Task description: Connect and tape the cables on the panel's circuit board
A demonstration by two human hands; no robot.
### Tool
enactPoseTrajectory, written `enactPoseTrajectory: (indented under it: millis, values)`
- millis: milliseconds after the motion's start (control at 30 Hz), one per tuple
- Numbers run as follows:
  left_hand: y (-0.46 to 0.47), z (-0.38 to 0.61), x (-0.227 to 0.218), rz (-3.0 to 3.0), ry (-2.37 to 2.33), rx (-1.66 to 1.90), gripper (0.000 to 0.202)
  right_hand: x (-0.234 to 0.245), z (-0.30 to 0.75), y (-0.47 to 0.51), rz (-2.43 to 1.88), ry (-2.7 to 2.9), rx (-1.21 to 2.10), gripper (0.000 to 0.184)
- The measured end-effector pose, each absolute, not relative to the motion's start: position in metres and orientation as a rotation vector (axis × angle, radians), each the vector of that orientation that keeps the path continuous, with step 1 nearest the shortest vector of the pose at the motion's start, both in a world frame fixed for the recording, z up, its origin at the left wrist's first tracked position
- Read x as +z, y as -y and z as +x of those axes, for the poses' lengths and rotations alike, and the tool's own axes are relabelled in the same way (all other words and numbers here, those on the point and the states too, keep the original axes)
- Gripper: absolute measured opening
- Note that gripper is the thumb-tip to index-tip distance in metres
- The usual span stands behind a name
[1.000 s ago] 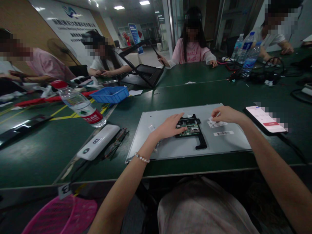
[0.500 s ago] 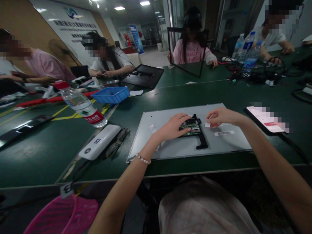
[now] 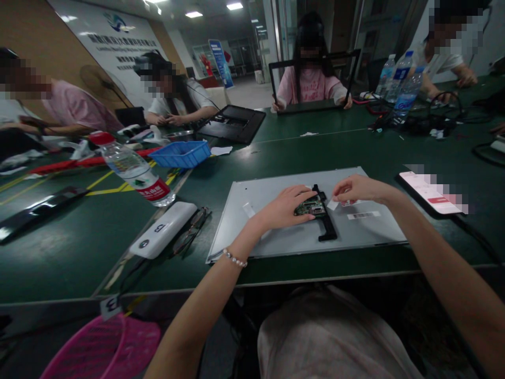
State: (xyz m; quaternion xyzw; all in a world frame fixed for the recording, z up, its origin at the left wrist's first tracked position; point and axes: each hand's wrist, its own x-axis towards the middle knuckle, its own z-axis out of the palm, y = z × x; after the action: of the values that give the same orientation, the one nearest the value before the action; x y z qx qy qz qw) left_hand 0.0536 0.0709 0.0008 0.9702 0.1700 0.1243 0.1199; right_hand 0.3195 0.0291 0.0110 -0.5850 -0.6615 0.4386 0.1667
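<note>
A grey metal panel [image 3: 284, 239] is lying flat on a green table [image 3: 315, 152]. The left hand [image 3: 282, 209] is lying open, fingers pressing a small green circuit board [image 3: 314, 208] at the panel's middle. The right hand [image 3: 357, 188] is pinching a white sticker [image 3: 332, 205] between thumb and forefinger, just right of the board.

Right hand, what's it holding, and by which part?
The right hand pinches a small white strip by one end; the left hand rests on the circuit board.

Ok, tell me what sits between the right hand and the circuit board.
Only the white slip pinched in the right hand and one arm of the black bracket; the left hand rests on the far side of the circuit board.
</note>
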Motion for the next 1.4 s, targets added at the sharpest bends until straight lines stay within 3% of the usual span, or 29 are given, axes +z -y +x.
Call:
enactPoseTrajectory:
  millis: [233, 600, 1067, 1400]
  values:
    - [-0.065, 0.057, 0.003, 2.820, -0.431, 0.311, 0.054, 0.008, 0.316, -0.028, -1.641, 1.733, 1.485, 0.031]
    - [-0.057, 0.062, 0.000, 2.881, -0.335, 0.252, 0.046, -0.005, 0.304, -0.027, -1.557, 1.720, 1.579, 0.033]
    - [-0.054, 0.067, -0.004, 2.939, -0.356, 0.241, 0.044, -0.005, 0.307, -0.031, -1.457, 2.207, 1.241, 0.023]
    - [-0.054, 0.067, -0.003, 2.930, -0.364, 0.224, 0.046, -0.001, 0.305, -0.031, -1.484, 2.256, 1.012, 0.019]
